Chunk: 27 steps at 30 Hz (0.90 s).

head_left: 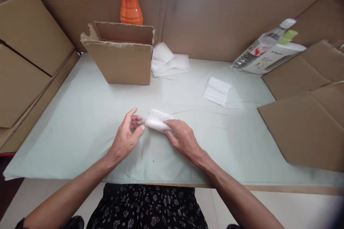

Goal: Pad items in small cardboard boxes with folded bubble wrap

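A small white rounded object (pixel 157 123) lies on the pale green cloth (pixel 193 164) in front of me, with clear bubble wrap (pixel 161 114) along its far side. What the object is, I cannot make out. My right hand (pixel 186 139) has fingers and thumb closed around its right end. At its left end is my left hand (pixel 125 136), fingers loosely curved and apart from the thumb; the thumb tip is close to the object or touching it. Farther off to the right lies a flat white wrap piece (pixel 217 91).
An open cardboard box (pixel 126 64) stands at the back left, with white wrap sheets (pixel 174 65) beside it. Behind it is an orange bottle (pixel 130 5). A clear bottle (pixel 258 48) and a white bottle (pixel 276 59) lean at the back right. Cardboard flaps (pixel 309 125) border the right side.
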Each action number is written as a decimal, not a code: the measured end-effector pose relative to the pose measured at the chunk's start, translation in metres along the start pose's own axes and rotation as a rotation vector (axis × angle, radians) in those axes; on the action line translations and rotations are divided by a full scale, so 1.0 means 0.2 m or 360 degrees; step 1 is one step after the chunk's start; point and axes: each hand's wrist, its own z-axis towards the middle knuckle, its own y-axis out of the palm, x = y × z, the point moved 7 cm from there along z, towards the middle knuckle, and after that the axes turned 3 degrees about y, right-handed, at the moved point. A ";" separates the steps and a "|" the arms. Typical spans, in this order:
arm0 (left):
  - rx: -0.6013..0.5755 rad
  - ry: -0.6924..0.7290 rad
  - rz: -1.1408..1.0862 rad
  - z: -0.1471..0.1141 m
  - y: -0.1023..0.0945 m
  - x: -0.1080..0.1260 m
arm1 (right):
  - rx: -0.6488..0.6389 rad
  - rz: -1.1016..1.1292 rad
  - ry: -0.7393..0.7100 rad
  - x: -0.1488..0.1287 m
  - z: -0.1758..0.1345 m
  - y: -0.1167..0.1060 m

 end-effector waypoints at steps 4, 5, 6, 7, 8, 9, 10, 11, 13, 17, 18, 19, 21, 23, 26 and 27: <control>-0.0062 -0.0370 -0.0628 -0.10 0.09 -0.05 | -0.0236 0.0728 0.0244 0.04 0.00 0.04; -0.0073 -0.0388 -0.0653 -0.11 0.12 -0.05 | -0.0290 0.0811 0.0240 0.03 -0.02 0.04; -0.0087 -0.0378 -0.0640 -0.12 0.14 -0.04 | -0.0300 0.0845 0.0234 0.03 -0.03 0.03; -0.0113 -0.0344 -0.0609 -0.13 0.16 -0.03 | -0.0275 0.0855 0.0234 0.03 -0.04 0.01; -0.0158 -0.0292 -0.0568 -0.13 0.18 -0.02 | -0.0260 0.0870 0.0233 0.04 -0.04 0.00; -0.0232 -0.0231 -0.0510 -0.12 0.20 0.00 | -0.0293 0.0910 0.0231 0.05 -0.05 -0.01; -0.0333 -0.0163 -0.0429 -0.12 0.21 0.02 | -0.0374 0.0966 0.0228 0.05 -0.04 0.00; -0.0430 -0.0083 -0.0319 -0.10 0.21 0.04 | -0.0465 0.1012 0.0226 0.05 -0.04 0.00; -0.0483 0.0133 0.0005 -0.02 0.14 0.12 | -0.0525 0.1018 0.0231 0.06 -0.02 0.00; 0.0233 0.0949 0.0840 0.30 -0.25 0.48 | -0.0251 0.0885 0.0343 0.16 0.01 -0.07; 0.0448 0.1178 0.1011 0.37 -0.34 0.58 | -0.0215 0.0885 0.0376 0.19 0.00 -0.08; 0.0600 0.1343 0.1137 0.45 -0.40 0.65 | -0.0189 0.0891 0.0412 0.22 0.00 -0.08; 0.0736 0.1471 0.1288 0.62 -0.49 0.74 | -0.0143 0.0919 0.0484 0.28 -0.02 -0.07; 0.0739 0.1471 0.1379 0.76 -0.53 0.76 | -0.0081 0.0949 0.0528 0.31 -0.03 -0.08; 0.0696 0.1544 0.1466 0.75 -0.50 0.75 | 0.0036 0.0950 0.0527 0.35 -0.03 -0.13; 0.0681 0.1599 0.1480 0.69 -0.48 0.75 | 0.0087 0.0944 0.0524 0.37 -0.02 -0.16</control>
